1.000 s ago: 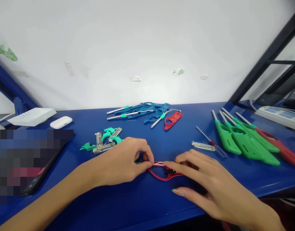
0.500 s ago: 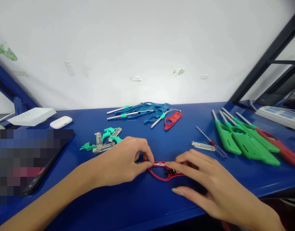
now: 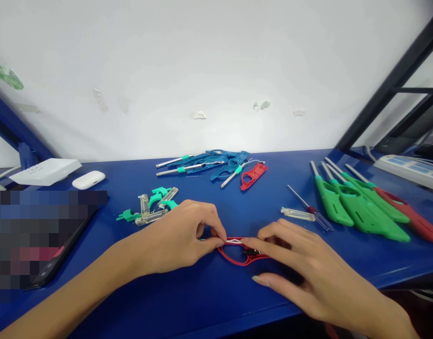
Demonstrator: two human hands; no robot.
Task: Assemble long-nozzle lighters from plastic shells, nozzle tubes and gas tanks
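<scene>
A red plastic lighter shell (image 3: 234,260) lies on the blue table between my hands, with white wires and a small black part in it. My left hand (image 3: 191,235) is closed, thumb and forefinger pinched at the shell's left end where the wires run. My right hand (image 3: 301,263) rests its fingertips on the shell's right part, fingers and thumb apart; it hides that end. Left of my left hand lie clear fuel tanks (image 3: 152,217) and teal triggers (image 3: 129,215). A single clear tank (image 3: 298,214) is beyond my right hand.
Blue shells (image 3: 232,165) and metal tubes (image 3: 230,179) lie at the back beside a red shell half (image 3: 253,176). A screwdriver (image 3: 319,219) and green lighters (image 3: 361,209) are right. White earphone case (image 3: 89,180) and dark device (image 3: 57,266) are left.
</scene>
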